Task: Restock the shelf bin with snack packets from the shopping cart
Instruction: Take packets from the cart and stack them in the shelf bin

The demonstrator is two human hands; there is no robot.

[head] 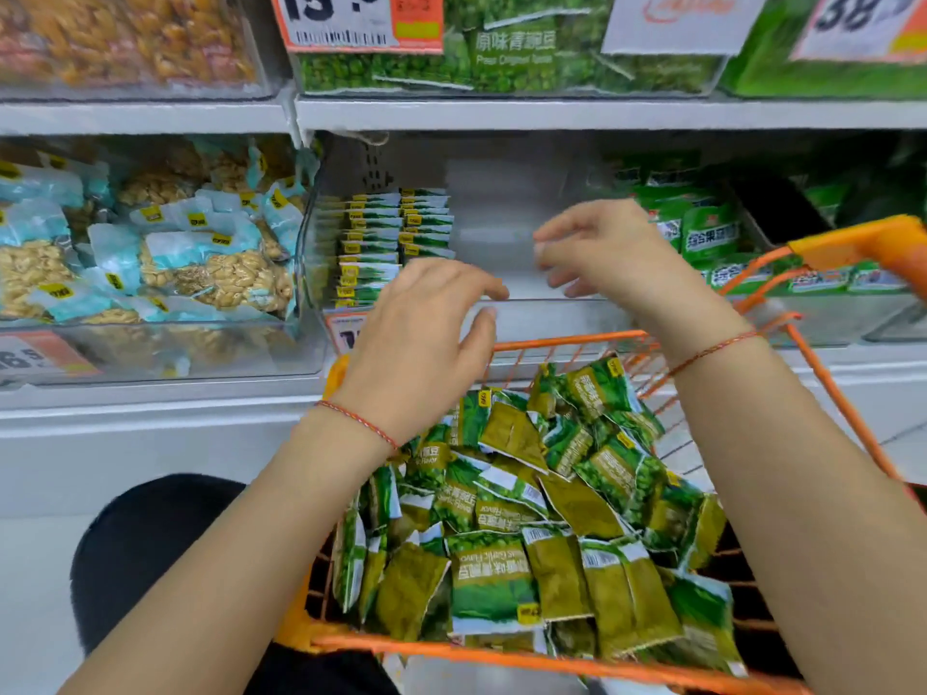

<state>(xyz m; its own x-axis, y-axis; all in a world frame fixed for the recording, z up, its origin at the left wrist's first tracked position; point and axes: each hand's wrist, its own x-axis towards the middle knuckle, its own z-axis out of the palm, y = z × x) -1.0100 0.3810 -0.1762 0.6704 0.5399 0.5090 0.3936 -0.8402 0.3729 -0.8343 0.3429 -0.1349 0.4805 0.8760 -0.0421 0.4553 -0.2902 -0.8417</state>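
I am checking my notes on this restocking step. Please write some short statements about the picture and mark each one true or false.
1. Both hands hold nothing. True: left hand and right hand are empty.
2. The orange wire shopping cart is empty. False: green snack packets fill it.
3. The clear plastic shelf bin has packets stacked at its left side. True.
4. The neighbouring left bin holds green packets. False: pale blue peanut packets.

The shopping cart (562, 659) sits at six o'clock, snack packets (526, 514) heaped in it. Behind it, at twelve, the shelf bin (552, 318) holds stacked packets (381, 243) along its left side — a peanut bin (150, 343) lies at nine.
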